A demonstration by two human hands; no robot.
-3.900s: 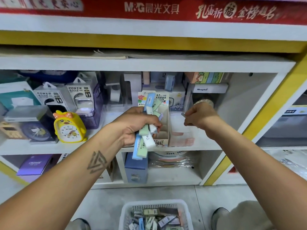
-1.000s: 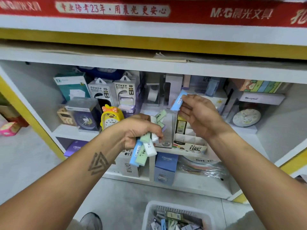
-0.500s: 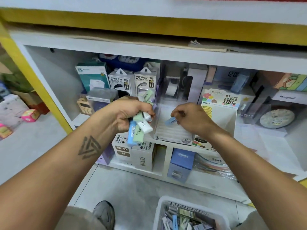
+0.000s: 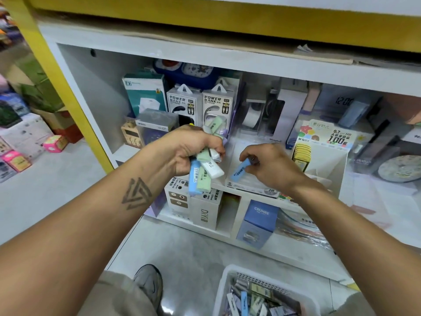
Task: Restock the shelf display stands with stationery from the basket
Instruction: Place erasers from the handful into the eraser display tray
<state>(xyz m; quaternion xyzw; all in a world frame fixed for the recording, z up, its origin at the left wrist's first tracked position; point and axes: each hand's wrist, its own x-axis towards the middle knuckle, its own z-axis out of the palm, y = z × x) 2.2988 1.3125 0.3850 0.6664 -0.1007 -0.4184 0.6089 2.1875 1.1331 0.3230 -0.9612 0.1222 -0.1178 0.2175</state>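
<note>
I see my left hand (image 4: 193, 149) gripping a bundle of pastel erasers (image 4: 205, 172) in blue, mint green and white, with a black triangle tattoo (image 4: 136, 193) on that forearm. My right hand (image 4: 271, 166) pinches 1 light blue eraser (image 4: 239, 171). The shelf frame (image 4: 59, 74) is yellow, the basket (image 4: 224, 290) white.

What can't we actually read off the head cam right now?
- How many pastel stationery sticks the left hand grips: its fingers cover the bundle's middle.
- The white plastic basket: cut off by the bottom edge, so its contents can't be counted.
- Print on the blue stick pinched by the right hand: too small.
- Right end of the white shelf: blurred.
</note>
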